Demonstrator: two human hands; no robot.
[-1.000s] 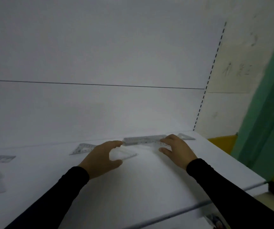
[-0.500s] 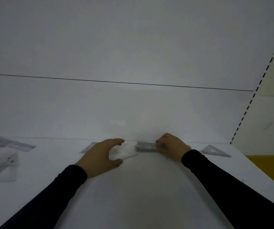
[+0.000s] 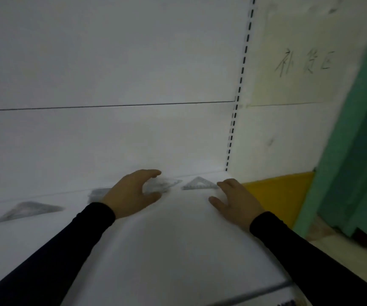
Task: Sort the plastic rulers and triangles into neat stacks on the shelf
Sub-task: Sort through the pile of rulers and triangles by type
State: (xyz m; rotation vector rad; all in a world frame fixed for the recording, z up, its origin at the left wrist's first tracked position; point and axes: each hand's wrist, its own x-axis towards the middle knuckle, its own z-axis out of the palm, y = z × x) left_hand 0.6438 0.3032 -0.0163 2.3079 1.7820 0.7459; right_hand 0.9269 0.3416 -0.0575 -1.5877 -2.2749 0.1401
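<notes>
White shelf (image 3: pixel 178 250) below — right hand (image 3: pixel 236 200) has let go of the rulers, fingers spread toward a small triangle (image 3: pixel 198 184); left hand (image 3: pixel 133 193) cupped, empty — triangles come next.

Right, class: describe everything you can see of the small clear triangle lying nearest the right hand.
The small triangle looks like clear, greyish plastic with faint scale marks along its edges and an open middle. It lies flat on the white shelf, near the back wall, with its point toward the wall. The right hand is just beside its right corner; contact cannot be told. The left hand is apart from it.
</notes>
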